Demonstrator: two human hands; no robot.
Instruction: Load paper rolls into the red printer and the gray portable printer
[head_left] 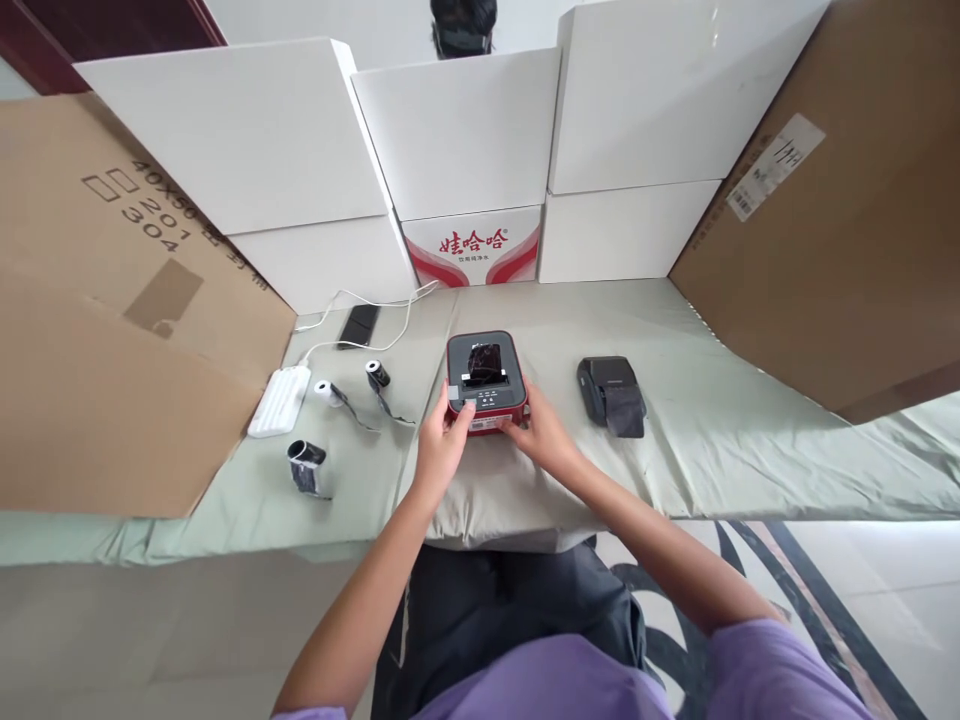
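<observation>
A small receipt printer [495,402] with a dark grey top and red sides sits on the cloth in front of me. A piece of black paper [484,362] shows at the slot in its top. My left hand [439,450] grips its near left corner, thumb on the top by the front edge. On the near right corner, my right hand [547,435] is closed around the side. The undersides of my fingers are partly hidden. To the right rests a black portable printer [606,380], a dark paper strip [625,411] hanging from its front.
Left of the printer lie paper rolls with blackened strips: one [377,374], another [326,392], and a wider one [306,465]. A white power bank [280,402] with a cable and a black phone [360,325] lie behind them. Cardboard [97,350] and white boxes [457,140] wall the table.
</observation>
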